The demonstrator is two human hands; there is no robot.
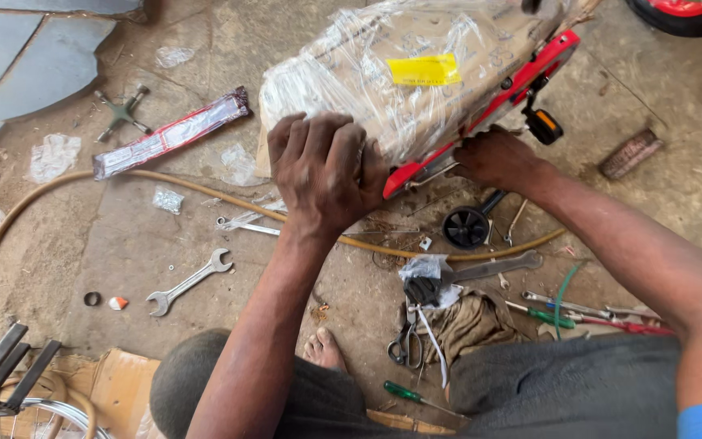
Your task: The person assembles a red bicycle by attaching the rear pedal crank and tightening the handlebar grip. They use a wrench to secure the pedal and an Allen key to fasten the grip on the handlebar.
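A red bicycle frame (530, 69) wrapped in cardboard and clear plastic film (400, 65) lies tilted on the concrete floor ahead of me. My left hand (322, 167) is closed over the near edge of the wrapped cardboard, fingers curled on the plastic. My right hand (493, 158) grips the lower red tube of the frame just below a black pedal (543, 126). What my right fingers pinch is hidden under the frame.
Open-ended spanners (188, 282) (493, 267), scissors (405, 341), green-handled screwdrivers (416, 397), a small black wheel (466, 227), a rag (469, 325), a tan hose (83, 180), a cross wrench (121, 112) and plastic scraps lie around. My bare foot (322, 349) rests on the floor; a wheel rim (34, 415) sits lower left.
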